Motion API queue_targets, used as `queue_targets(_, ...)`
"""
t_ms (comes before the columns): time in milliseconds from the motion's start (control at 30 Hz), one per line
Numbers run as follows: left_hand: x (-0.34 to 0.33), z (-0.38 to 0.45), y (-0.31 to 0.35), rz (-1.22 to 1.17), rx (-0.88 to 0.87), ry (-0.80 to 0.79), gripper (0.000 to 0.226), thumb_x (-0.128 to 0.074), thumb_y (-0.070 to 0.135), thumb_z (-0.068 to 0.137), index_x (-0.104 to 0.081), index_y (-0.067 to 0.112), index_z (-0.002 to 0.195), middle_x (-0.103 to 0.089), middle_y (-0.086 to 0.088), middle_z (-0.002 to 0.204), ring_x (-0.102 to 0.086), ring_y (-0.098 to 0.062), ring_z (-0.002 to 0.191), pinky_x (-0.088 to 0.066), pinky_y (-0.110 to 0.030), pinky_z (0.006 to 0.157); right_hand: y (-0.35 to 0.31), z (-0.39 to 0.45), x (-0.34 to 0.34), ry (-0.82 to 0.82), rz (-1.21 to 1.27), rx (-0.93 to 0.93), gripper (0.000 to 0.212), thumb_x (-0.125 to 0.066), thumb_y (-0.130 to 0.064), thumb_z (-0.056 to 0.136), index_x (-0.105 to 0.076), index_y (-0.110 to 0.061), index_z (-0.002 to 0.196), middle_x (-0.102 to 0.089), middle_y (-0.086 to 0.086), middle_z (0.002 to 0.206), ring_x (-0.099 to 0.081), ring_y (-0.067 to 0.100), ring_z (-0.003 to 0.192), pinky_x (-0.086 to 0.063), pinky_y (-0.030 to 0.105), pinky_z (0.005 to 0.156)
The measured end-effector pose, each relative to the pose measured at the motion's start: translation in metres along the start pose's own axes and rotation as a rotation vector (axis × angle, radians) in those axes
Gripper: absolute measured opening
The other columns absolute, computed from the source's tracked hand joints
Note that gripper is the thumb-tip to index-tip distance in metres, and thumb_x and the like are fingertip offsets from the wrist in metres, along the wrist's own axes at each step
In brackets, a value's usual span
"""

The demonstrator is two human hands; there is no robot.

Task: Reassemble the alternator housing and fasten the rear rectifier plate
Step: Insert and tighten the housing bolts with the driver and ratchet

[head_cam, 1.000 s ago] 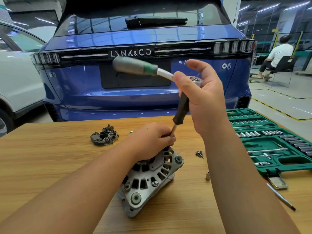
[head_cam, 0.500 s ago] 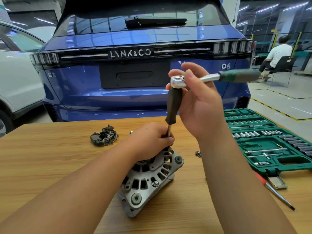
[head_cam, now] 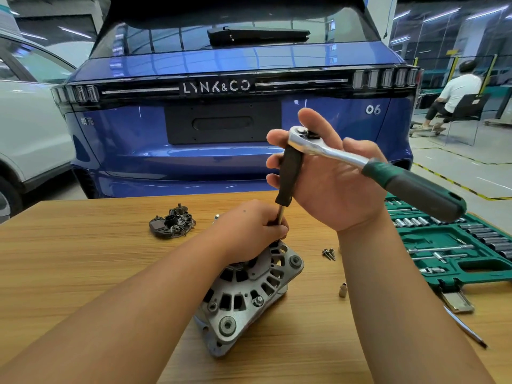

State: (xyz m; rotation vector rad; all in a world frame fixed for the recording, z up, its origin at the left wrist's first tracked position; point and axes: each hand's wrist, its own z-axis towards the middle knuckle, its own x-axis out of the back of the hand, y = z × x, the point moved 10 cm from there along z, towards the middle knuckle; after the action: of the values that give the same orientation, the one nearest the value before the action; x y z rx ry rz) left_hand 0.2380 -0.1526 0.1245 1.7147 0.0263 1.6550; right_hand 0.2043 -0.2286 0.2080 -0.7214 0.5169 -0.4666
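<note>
- A blue car [head_cam: 235, 151] fills the far middle, its rear facing the desk [head_cam: 69, 259]; a white car [head_cam: 25, 139] stands at the far left.
- The wooden desk carries everything else.
- A green socket set case [head_cam: 454, 253] lies open at the right edge of the desk.
- The alternator housing [head_cam: 246, 297] sits tilted at the near middle of the desk, its grey vented end showing.
- The ratchet wrench [head_cam: 374, 167] has its silver head seated on top of a black-handled driver [head_cam: 289, 176], with the green and black grip slanting off to the right.
- The right hand [head_cam: 332, 184] is raised above the desk, its fingers [head_cam: 274, 162] curled around the driver's handle just under the ratchet head.
- The left hand [head_cam: 249, 228] rests on top of the housing, fingers clenched around the driver's thin metal shaft.
- The rear rectifier plate [head_cam: 171, 223] lies apart on the desk, far left of the housing.
- Loose screws [head_cam: 329, 253] and a small socket [head_cam: 343, 290] lie right of the housing.
</note>
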Motion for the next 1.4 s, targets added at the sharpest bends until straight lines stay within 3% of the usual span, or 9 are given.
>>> queue_targets(200,-0.002,0.001,0.001,0.001,-0.017,-0.017,0.012,-0.062,0.033,0.098,-0.070,0.031,0.088,-0.069,0.012,0.087,-0.065,-0.007,0.083,-0.054,-0.034,0.077,0.003,-0.003,0.005,0.070,-0.131,0.005,0.047,-0.066,-0.027,0.095,-0.052,-0.019,0.139,-0.065,0.008,0.109,-0.059,0.026,0.096,-0.047,0.045,0.092)
queue_targets(300,-0.007,0.002,-0.002,-0.080,0.018,-0.046,0.003,-0.066,0.027,0.096,-0.069,0.026,0.096,-0.072,0.003,0.094,-0.068,-0.015,0.089,-0.055,-0.037,0.080,-0.004,-0.002,0.009,0.219,-0.242,0.031,0.060,-0.083,-0.033,0.079,-0.056,-0.019,0.131,-0.060,0.003,0.091,-0.057,0.020,0.080,-0.051,0.041,0.082)
queue_targets(467,-0.004,0.002,0.001,0.037,-0.005,-0.029,0.012,-0.059,0.039,0.099,-0.070,0.034,0.094,-0.069,0.012,0.084,-0.064,-0.004,0.078,-0.050,-0.028,0.068,-0.036,-0.012,0.022,0.647,-0.673,0.169,0.033,-0.071,-0.028,0.084,-0.063,-0.023,0.116,-0.060,-0.003,0.065,-0.056,0.015,0.065,-0.051,0.030,0.066)
queue_targets(633,-0.002,0.002,0.000,0.011,-0.003,-0.026,0.044,-0.042,0.065,0.098,-0.072,0.033,0.091,-0.070,0.011,0.080,-0.064,-0.001,0.072,-0.054,-0.033,0.069,-0.035,-0.026,0.034,0.899,-0.445,0.116,0.010,-0.064,-0.016,0.093,-0.066,-0.012,0.102,-0.063,-0.002,0.061,-0.058,0.013,0.057,-0.050,0.031,0.061)
queue_targets(700,-0.001,0.001,0.001,-0.004,-0.011,-0.026,0.049,-0.037,0.068,0.098,-0.072,0.033,0.093,-0.072,0.012,0.089,-0.066,-0.005,0.084,-0.055,-0.036,0.081,-0.020,-0.024,0.035,0.863,-0.231,-0.001,0.010,-0.058,-0.022,0.096,-0.062,-0.013,0.100,-0.065,0.000,0.066,-0.057,0.014,0.058,-0.047,0.031,0.065)
queue_targets(833,-0.001,0.002,0.001,-0.012,-0.015,-0.024,0.048,-0.036,0.065,0.100,-0.072,0.034,0.093,-0.069,0.022,0.087,-0.059,0.012,0.082,-0.045,-0.024,0.070,-0.004,-0.015,0.028,0.761,0.066,-0.113,0.021,-0.054,-0.023,0.094,-0.060,-0.008,0.109,-0.066,0.001,0.077,-0.057,0.016,0.065,-0.043,0.030,0.072)
queue_targets(967,-0.002,0.003,0.001,-0.028,-0.024,-0.027,0.046,-0.035,0.062,0.101,-0.071,0.034,0.093,-0.070,0.024,0.088,-0.058,0.016,0.083,-0.042,-0.021,0.070,-0.004,-0.008,0.020,0.627,0.128,-0.063,0.009,-0.067,-0.015,0.078,-0.059,-0.019,0.078,-0.062,-0.003,0.077,-0.057,0.016,0.078,-0.044,0.030,0.079)
queue_targets(1200,-0.003,0.004,0.000,-0.030,-0.027,-0.026,0.039,-0.040,0.054,0.104,-0.070,0.033,0.090,-0.071,0.023,0.087,-0.061,0.012,0.079,-0.044,-0.022,0.069,-0.046,-0.010,-0.003,0.402,-1.091,0.305,0.028,-0.058,0.007,0.094,-0.065,-0.015,0.109,-0.064,0.005,0.111,-0.061,0.016,0.094,-0.053,0.033,0.084)
queue_targets(1400,-0.003,0.003,0.002,-0.007,-0.052,-0.028,0.037,-0.041,0.052,0.104,-0.069,0.032,0.089,-0.070,0.021,0.086,-0.062,0.008,0.078,-0.045,-0.023,0.069,-0.030,-0.010,0.003,0.189,-0.463,0.019,0.062,-0.031,0.003,0.077,-0.075,-0.022,0.112,-0.063,0.017,0.126,-0.058,0.028,0.105,-0.047,0.046,0.092)
